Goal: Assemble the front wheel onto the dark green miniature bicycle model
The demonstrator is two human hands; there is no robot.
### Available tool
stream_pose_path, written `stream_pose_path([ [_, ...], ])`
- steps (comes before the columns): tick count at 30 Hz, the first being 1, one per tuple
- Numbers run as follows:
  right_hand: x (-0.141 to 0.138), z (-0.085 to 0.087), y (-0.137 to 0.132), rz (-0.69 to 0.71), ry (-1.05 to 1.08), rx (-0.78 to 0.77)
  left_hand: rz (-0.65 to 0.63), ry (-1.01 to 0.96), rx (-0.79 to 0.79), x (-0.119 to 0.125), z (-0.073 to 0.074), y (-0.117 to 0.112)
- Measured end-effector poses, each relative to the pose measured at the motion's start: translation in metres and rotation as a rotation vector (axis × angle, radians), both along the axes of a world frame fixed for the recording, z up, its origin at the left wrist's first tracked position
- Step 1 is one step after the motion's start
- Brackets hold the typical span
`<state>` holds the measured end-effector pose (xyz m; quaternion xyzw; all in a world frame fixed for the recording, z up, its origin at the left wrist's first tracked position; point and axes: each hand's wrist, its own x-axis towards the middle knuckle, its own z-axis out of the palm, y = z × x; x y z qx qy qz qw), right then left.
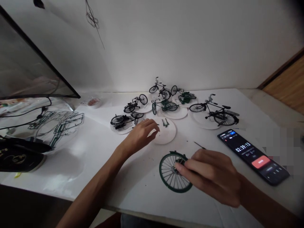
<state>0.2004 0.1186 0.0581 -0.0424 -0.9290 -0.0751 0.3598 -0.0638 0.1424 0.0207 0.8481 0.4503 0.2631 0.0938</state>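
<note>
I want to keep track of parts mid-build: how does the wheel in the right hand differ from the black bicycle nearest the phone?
The wheel has a green rim; the black bicycle is mostly black.
The wheel is a single part, joined to no frame; the black bicycle has two wheels, a frame and handlebars.
The wheel is held in the right hand; the black bicycle stands roughly upright, untouched.
Both have thin spokes.

6 model bicycles [213, 112] from 9 round to 3 o'clock, 6 white plates [165, 137] beneath or near them, 1 green-rimmed wheel [171, 176] at 5 o'clock, 1 phone [252, 156] at 4 o'clock
</note>
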Motion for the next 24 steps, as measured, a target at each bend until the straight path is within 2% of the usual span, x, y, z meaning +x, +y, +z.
stream_pose_path([
  [2, -0.001, -0.006, 0.001, 0.026, 0.028, 0.017, -0.005, -0.201, -0.107, 0.004, 0.012, -0.009],
  [4, 0.0, -0.011, 0.0, -0.021, 0.037, -0.033, -0.055, -0.362, -0.267, 0.01, 0.022, -0.017],
  [6, 0.003, -0.012, -0.002, -0.063, 0.025, -0.077, -0.122, -0.46, -0.332, 0.017, 0.029, -0.024],
  [12, 0.009, -0.006, -0.008, -0.091, 0.019, -0.127, -0.192, -0.531, -0.178, 0.035, 0.03, -0.036],
  [17, 0.005, -0.006, -0.01, -0.1, 0.043, -0.125, -0.25, -0.536, -0.16, 0.038, 0.028, -0.036],
  [24, 0.006, -0.005, -0.007, -0.096, 0.041, -0.127, -0.234, -0.52, -0.127, 0.036, 0.027, -0.036],
])
